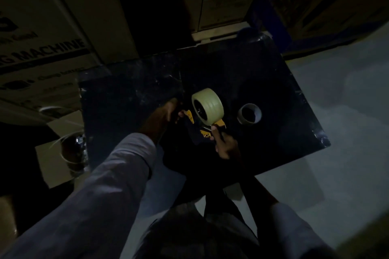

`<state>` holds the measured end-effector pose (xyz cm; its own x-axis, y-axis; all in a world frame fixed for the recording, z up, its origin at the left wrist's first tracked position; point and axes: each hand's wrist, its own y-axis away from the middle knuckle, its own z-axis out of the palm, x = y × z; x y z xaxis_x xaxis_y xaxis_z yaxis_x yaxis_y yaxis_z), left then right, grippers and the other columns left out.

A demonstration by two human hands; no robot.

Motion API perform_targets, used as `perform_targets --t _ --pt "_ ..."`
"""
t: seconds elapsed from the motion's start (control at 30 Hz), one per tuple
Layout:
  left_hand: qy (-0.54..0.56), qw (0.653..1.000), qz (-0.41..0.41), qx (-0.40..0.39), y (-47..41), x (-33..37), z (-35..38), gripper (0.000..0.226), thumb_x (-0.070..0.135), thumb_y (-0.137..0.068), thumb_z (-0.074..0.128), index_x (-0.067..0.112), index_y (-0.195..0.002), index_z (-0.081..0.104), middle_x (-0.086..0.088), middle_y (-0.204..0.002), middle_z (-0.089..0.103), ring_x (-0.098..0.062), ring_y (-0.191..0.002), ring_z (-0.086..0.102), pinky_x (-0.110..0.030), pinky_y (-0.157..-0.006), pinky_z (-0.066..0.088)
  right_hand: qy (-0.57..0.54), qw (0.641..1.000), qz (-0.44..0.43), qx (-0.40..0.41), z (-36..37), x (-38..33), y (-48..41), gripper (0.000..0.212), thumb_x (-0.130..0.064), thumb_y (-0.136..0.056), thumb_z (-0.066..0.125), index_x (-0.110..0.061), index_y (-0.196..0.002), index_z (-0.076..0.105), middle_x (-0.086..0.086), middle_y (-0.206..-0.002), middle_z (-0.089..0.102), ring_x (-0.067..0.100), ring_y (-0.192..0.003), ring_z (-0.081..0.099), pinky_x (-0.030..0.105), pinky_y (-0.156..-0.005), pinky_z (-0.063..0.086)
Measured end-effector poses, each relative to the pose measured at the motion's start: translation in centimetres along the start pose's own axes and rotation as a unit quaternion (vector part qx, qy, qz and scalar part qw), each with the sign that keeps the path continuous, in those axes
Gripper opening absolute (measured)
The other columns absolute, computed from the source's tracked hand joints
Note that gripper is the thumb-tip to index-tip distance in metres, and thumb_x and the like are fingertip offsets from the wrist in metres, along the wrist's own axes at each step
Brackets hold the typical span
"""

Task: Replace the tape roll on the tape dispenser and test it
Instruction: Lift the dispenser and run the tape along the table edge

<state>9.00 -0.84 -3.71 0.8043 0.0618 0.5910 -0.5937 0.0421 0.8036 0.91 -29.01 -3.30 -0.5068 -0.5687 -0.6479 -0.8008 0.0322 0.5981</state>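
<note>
The scene is very dark. A full pale tape roll (pixel 209 105) sits on a tape dispenser with yellow parts (pixel 205 133) over a black table (pixel 130 98). My left hand (pixel 163 116) grips the dispenser's left end by a yellow tab (pixel 189 115). My right hand (pixel 224 145) holds the dispenser's front end below the roll, its thumb on the yellow piece. An empty cardboard tape core (pixel 249 113) stands on the table to the right of the roll, apart from both hands.
Large cardboard boxes (pixel 52 27) are stacked behind and to the left of the table. An open carton with strapping loops (pixel 67 149) sits at the lower left. Pale floor (pixel 336 164) lies to the right, and a blue rack post (pixel 271 20) stands at the back right.
</note>
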Motion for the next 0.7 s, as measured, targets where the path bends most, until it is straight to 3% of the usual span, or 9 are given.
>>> perform_targets --t 0.1,0.17,0.23,0.33,0.4,0.47,0.53,0.6,0.7 --pt "0.036 0.999 0.017 0.006 0.2 -0.8 -0.6 0.041 0.056 -0.104 0.056 0.021 -0.094 0.075 0.005 -0.077 0.076 -0.01 -0.061 0.073 -0.027 -0.058 0.061 0.045 0.997 -0.042 0.037 1.1 0.3 0.7 0.057 -0.084 -0.102 0.035 -0.043 -0.106 0.074 -0.012 -0.096 0.07 0.021 -0.101 0.068 0.042 -0.099 0.051" --pt "0.049 0.999 -0.016 -0.018 -1.1 0.4 -0.8 0.049 0.045 -0.113 0.04 0.011 -0.101 0.072 -0.001 -0.068 0.073 -0.011 -0.045 0.062 -0.021 -0.045 0.05 0.036 0.997 -0.021 0.069 1.8 -0.3 1.0 0.08 -0.096 -0.093 0.028 -0.035 -0.104 0.077 -0.008 -0.105 0.075 0.026 -0.109 0.07 0.045 -0.104 0.051" --pt "0.085 0.996 0.03 0.017 -2.4 -0.1 -2.6 0.038 0.025 -0.114 0.046 -0.001 -0.112 0.073 -0.009 -0.076 0.08 -0.016 -0.048 0.067 -0.02 -0.044 0.051 0.054 0.996 -0.005 0.07 2.1 -0.9 1.2 0.099 -0.106 -0.083 0.018 -0.036 -0.121 0.077 0.0 -0.125 0.075 0.032 -0.124 0.067 0.048 -0.111 0.048" --pt "0.032 0.983 0.086 0.16 -0.2 -1.5 -3.2 0.021 0.015 -0.08 0.087 0.016 -0.1 0.082 -0.012 -0.11 0.081 -0.029 -0.099 0.079 -0.037 -0.086 0.066 0.089 0.995 -0.005 0.053 2.2 -1.1 2.2 0.089 -0.094 -0.095 0.022 -0.037 -0.149 0.064 0.007 -0.147 0.066 0.037 -0.141 0.057 0.048 -0.116 0.042" --pt "-0.074 0.961 0.163 0.211 1.4 -3.7 -2.2 0.015 0.022 -0.08 0.082 0.027 -0.094 0.082 -0.009 -0.115 0.081 -0.03 -0.109 0.076 -0.042 -0.104 0.061 0.097 0.993 -0.014 0.059 2.5 -0.6 2.6 0.098 -0.098 -0.089 0.017 -0.036 -0.15 0.062 0.009 -0.148 0.066 0.038 -0.139 0.058 0.049 -0.114 0.043" --pt "-0.248 0.925 0.22 0.183 2.3 -6.0 -0.8 0.035 0.018 -0.085 0.081 0.019 -0.121 0.083 -0.014 -0.13 0.077 -0.036 -0.126 0.07 -0.041 -0.11 0.055 0.098 0.992 -0.02 0.072 2.9 0.0 2.5 0.101 -0.101 -0.086 0.015 -0.036 -0.147 0.062 0.009 -0.145 0.068 0.039 -0.135 0.061 0.049 -0.111 0.047" --pt "-0.405 0.864 0.241 0.18 2.8 -8.6 0.3 0.075 0.043 -0.076 0.084 0.023 -0.147 0.069 -0.013 -0.154 0.062 -0.037 -0.145 0.055 -0.041 -0.116 0.047 0.098 0.993 -0.024 0.069 2.9 0.1 2.6 0.09 -0.096 -0.092 0.021 -0.037 -0.145 0.063 0.01 -0.141 0.07 0.039 -0.131 0.064 0.048 -0.107 0.049" --pt "-0.481 0.821 0.253 0.176 2.8 -11.2 1.3 0.099 0.061 -0.072 0.084 0.033 -0.161 0.052 -0.002 -0.176 0.038 -0.03 -0.164 0.03 -0.05 -0.127 0.033 0.104 0.992 -0.03 0.064 2.8 0.4 2.1 0.089 -0.095 -0.092 0.021 -0.036 -0.143 0.064 0.011 -0.138 0.071 0.04 -0.128 0.065 0.049 -0.107 0.05" --pt "-0.545 0.791 0.218 0.174 3.3 -13.5 2.3 0.115 0.064 -0.077 0.083 0.029 -0.173 0.03 0.003 -0.184 0.01 -0.028 -0.171 0.003 -0.058 -0.134 0.012 0.101 0.993 -0.048 0.048 2.6 1.4 0.8 0.105 -0.105 -0.083 0.012 -0.034 -0.139 0.065 0.006 -0.132 0.075 0.039 -0.124 0.068 0.05 -0.108 0.051"
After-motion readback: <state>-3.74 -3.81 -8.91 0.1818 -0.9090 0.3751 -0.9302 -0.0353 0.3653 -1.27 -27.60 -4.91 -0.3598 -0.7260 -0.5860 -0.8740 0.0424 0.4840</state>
